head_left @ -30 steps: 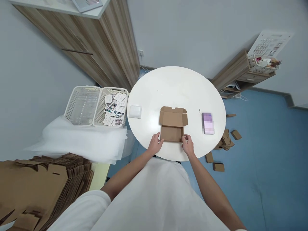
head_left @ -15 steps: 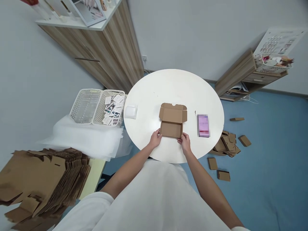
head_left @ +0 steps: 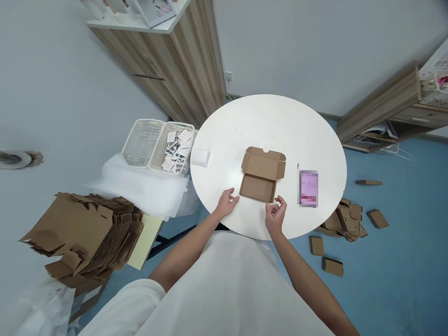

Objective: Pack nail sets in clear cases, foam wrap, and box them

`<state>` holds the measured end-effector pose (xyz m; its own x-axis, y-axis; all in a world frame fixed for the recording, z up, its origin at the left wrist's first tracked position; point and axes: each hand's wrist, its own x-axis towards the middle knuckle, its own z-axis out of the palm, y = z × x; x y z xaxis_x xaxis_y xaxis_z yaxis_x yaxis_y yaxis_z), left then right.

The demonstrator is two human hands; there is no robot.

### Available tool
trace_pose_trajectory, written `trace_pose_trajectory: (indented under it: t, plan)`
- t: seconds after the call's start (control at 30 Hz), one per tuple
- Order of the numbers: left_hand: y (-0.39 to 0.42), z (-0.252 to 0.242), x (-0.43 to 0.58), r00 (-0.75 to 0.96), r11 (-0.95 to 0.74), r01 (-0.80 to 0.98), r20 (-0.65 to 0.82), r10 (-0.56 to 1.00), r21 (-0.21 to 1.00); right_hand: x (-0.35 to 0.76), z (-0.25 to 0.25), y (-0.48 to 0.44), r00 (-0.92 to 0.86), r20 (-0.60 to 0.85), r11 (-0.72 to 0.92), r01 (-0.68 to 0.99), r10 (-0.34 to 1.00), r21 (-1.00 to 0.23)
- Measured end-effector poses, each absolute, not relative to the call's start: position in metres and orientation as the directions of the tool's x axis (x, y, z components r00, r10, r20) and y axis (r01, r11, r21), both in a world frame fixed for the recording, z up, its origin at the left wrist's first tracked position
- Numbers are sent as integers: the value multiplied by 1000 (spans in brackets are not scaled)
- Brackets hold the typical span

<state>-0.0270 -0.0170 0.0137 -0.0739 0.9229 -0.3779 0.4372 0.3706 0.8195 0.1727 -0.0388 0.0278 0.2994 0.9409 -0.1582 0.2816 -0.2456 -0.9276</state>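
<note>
A brown cardboard box (head_left: 259, 187) lies on the white oval table (head_left: 280, 116) with its lid raised and folded back, side flaps spread. Its inside looks bare. Just off its near left corner is my left hand (head_left: 227, 203), fingers apart and holding nothing. My right hand (head_left: 276, 214) is at the near right corner, fingers curled loosely apart with nothing visible in them. To the right lies a blurred pink-purple item (head_left: 308, 188). A small white packet (head_left: 200, 157) rests near the table's left edge.
Left of the table stand white baskets, one with small cards and packets (head_left: 178, 148). White foam sheets (head_left: 147, 184) and a stack of flat cardboard (head_left: 87, 228) lie nearer me. Several cardboard boxes (head_left: 345, 219) are on the blue floor at right. A wooden cabinet (head_left: 189, 60) stands behind.
Both hands have let go of the box and drawn slightly away from its near corners. The box now sits a little turned on the table. My view has shifted left.
</note>
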Motion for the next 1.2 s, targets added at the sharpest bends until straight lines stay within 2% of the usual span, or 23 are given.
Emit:
trace_pose_trajectory:
  t: [0.17, 0.33, 0.43, 0.67, 0.87, 1.07, 1.2]
  plan:
    - [-10, 15, -79, -266, 352, 511, -244, 932, 784, 125, 39, -23, 23, -145, -145, 286, 989, -947]
    - [19, 18, -144, -409, 399, 537, -184, 894, 743, 60, 39, 13, -191, -337, -294, 219, 922, -930]
    - [42, 20, -171, -413, 389, 555, -163, 896, 736, 21, 30, 39, -184, -417, -379, 208, 890, -902]
    - [84, 16, -192, -371, 393, 472, -227, 901, 790, -49, 14, 95, -13, -460, -452, 160, 888, -877]
    - [98, 9, -193, -348, 461, 390, -336, 875, 797, -84, 15, 117, -40, -420, -410, 152, 907, -899]
    - [97, -4, -199, -338, 427, 258, -333, 880, 867, -83, 13, 120, -17, -505, -504, 50, 863, -862]
    - [90, -10, -200, -300, 479, 115, -429, 852, 870, -72, 16, 111, -3, -538, -538, -5, 843, -843]
